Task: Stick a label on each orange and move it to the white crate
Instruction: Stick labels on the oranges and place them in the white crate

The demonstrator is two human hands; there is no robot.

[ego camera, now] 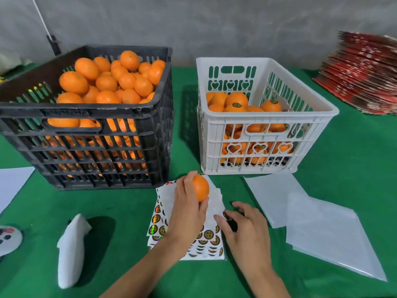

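item: labelling station, green desk [133,214].

step in hand: picking a label. your left hand [189,209] grips one orange [200,188], held above the far end of the sticker sheets [206,237]; no label shows on the side of the fruit facing you. your right hand [245,224] is at the right edge of the sheets, thumb and fingertips curled in around a dark round label [226,215]. whether it is fully off its backing cannot be told, so the pinch is a judgement.

next move, as judged: lift the label free without folding it, press it flat on the bare skin of the orange, then carry the fruit far and right into the white crate [268,119].

stock:
- black crate [86,147], far left, heaped with oranges, none visibly labelled.
- white crate, far right, partly filled; several top oranges show a round dark label.
- sticker sheets, near centre, rows of round black-and-gold labels, some with a holographic sheen.
- loose blank backing sheets [311,222], near right.
- white foam sleeve [71,250], near left.
- red printed stack [363,74], far right.

writing: none readable. the label emblem and the print on the red stack are too small to make out; no brand can be named.
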